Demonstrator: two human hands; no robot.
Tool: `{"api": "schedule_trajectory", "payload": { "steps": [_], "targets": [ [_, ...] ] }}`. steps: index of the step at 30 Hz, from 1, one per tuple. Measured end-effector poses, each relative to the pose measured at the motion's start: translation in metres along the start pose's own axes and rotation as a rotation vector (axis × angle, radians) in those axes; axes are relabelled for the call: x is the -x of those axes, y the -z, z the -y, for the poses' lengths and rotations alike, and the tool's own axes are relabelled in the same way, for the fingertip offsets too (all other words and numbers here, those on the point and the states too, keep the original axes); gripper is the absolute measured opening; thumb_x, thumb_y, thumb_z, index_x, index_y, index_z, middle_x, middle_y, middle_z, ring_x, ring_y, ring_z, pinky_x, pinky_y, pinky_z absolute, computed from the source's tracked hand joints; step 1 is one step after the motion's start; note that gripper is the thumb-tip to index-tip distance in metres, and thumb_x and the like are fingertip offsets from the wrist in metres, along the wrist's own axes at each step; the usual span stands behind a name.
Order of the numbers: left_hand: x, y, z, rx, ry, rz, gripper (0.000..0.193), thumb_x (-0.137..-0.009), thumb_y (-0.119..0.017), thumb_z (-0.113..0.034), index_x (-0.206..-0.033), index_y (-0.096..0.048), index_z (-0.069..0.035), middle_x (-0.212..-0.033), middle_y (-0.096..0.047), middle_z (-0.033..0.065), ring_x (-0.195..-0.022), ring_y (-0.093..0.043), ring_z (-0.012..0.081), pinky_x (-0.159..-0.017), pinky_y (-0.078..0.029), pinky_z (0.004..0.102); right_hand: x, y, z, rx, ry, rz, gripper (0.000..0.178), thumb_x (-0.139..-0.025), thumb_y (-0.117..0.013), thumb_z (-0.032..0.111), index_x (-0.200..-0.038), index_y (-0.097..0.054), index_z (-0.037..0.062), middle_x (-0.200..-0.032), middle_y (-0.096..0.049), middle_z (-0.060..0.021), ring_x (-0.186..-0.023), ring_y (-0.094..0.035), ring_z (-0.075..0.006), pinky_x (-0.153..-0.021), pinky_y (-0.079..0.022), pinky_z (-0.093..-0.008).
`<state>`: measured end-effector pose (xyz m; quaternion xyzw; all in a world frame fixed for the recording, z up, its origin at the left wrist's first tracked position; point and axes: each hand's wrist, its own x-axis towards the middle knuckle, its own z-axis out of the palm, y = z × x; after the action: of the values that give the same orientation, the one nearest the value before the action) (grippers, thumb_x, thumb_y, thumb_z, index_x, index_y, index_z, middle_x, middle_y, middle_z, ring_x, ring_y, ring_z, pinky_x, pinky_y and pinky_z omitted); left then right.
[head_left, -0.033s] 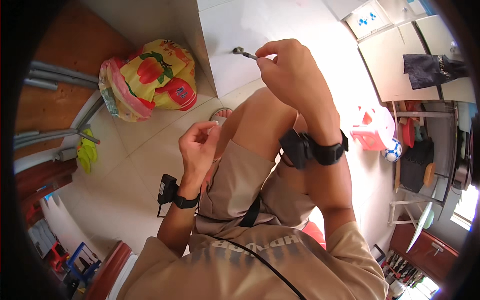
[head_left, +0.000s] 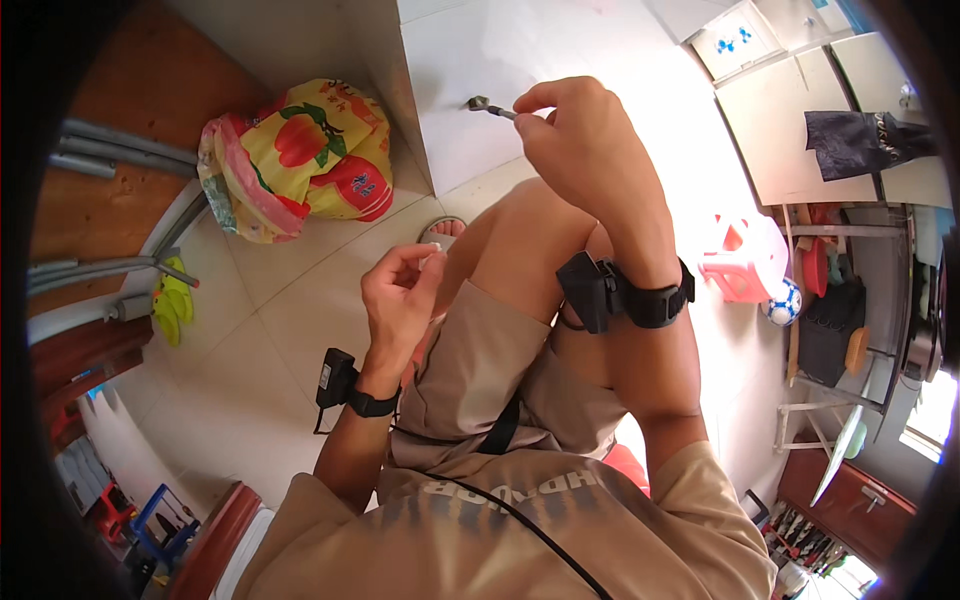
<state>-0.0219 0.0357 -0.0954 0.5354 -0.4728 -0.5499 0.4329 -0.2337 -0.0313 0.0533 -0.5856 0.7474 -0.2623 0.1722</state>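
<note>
My right hand [head_left: 570,130] is closed around the end of a slim grey-handled tool with a small dark, shiny head [head_left: 480,103]. The exact kind of tool is unclear. Its head lies over a white flat panel [head_left: 450,50], and I cannot tell whether it touches it. Lower and to the left, above the floor by my knee, my left hand [head_left: 400,295] has thumb and fingers pinched together. A tiny whitish bit [head_left: 436,247] shows at the fingertips, too small to name. A black strapped device sits on each forearm.
A yellow and red bag with fruit pictures [head_left: 320,150] leans at the panel's left. Grey metal tubes [head_left: 130,150] stand at far left above yellow-green slippers [head_left: 173,300]. On the right are a pink plastic stool [head_left: 740,260], a blue and white ball [head_left: 783,302] and a rack [head_left: 840,230].
</note>
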Motion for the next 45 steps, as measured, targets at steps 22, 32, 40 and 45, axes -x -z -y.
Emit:
{"api": "schedule_trajectory", "payload": {
  "steps": [22,32,40,45],
  "targets": [
    [0.02,0.015,-0.007,-0.104,-0.102,0.009,0.012,-0.089,-0.075,-0.007,-0.098,-0.071,0.001,-0.068,-0.061,-0.0034,-0.059,-0.052,0.0011,-0.053,-0.043,0.0187,0.013,0.051,0.01,-0.349,-0.105,-0.101,0.03,-0.089,-0.05,0.009,-0.104,-0.073,-0.005,-0.062,-0.06,-0.01,-0.052,-0.052,-0.0104,-0.05,-0.041,-0.0293],
    [0.029,0.015,0.005,-0.083,-0.073,0.042,0.012,-0.089,-0.075,-0.007,-0.099,-0.071,0.001,-0.07,-0.064,-0.0018,-0.059,-0.055,0.0022,-0.055,-0.044,0.0189,0.012,0.045,0.003,-0.46,-0.115,0.1,0.03,-0.095,-0.051,0.015,-0.109,-0.072,-0.0009,-0.066,-0.06,-0.0028,-0.059,-0.05,-0.0056,-0.051,-0.039,-0.0234],
    [0.032,0.008,0.003,-0.029,-0.113,0.02,0.012,-0.089,-0.075,-0.004,-0.099,-0.071,0.001,-0.072,-0.064,-0.0014,-0.059,-0.054,0.0015,-0.053,-0.044,0.0178,0.013,0.054,0.008,-0.746,-0.171,0.217,0.027,-0.097,-0.054,0.013,-0.112,-0.07,-0.0023,-0.077,-0.064,0.0004,-0.061,-0.052,-0.0035,-0.051,-0.036,-0.0181],
    [0.031,0.004,0.002,-0.055,-0.183,-0.029,0.011,-0.089,-0.074,-0.002,-0.098,-0.071,0.001,-0.072,-0.061,-0.003,-0.059,-0.051,0.0006,-0.052,-0.041,0.0169,0.024,0.058,0.005,-0.727,-0.089,0.082,0.026,-0.091,-0.055,0.008,-0.108,-0.07,-0.0048,-0.082,-0.067,-0.0063,-0.067,-0.062,-0.0092,-0.056,-0.045,-0.0218]
  ]
}}
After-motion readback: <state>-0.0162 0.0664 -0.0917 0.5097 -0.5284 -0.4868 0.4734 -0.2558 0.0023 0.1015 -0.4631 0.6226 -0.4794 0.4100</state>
